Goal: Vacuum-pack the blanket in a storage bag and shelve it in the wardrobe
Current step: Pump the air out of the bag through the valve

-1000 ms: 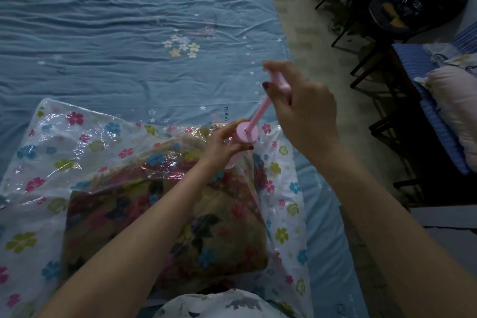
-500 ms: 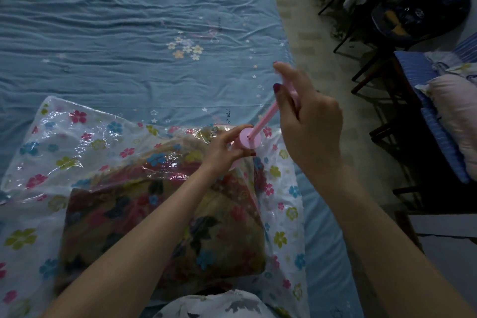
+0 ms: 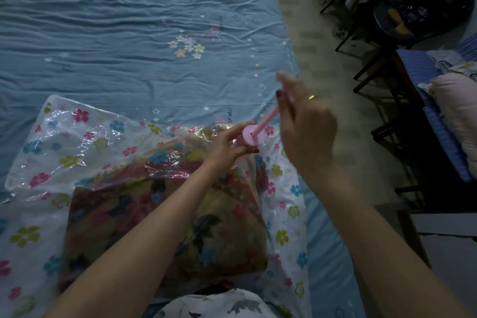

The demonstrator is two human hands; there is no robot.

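On the bed (image 3: pixel 129 46), the storage bag (image 3: pixel 64 142) is spread with the folded blanket (image 3: pixel 160 227) inside. The air-pumping step is judged in hand: the pump (image 3: pixel 251 137) barrel is gripped by the left hand (image 3: pixel 227 147), its plunger handle pinched by the raised right hand (image 3: pixel 307 131). A straight push down is called for next. The bag's right side lies near the bed's edge; open bed is left beyond.

bare forearms, gold ring (image 3: pixel 311 97) (right hand), dark-painted nails
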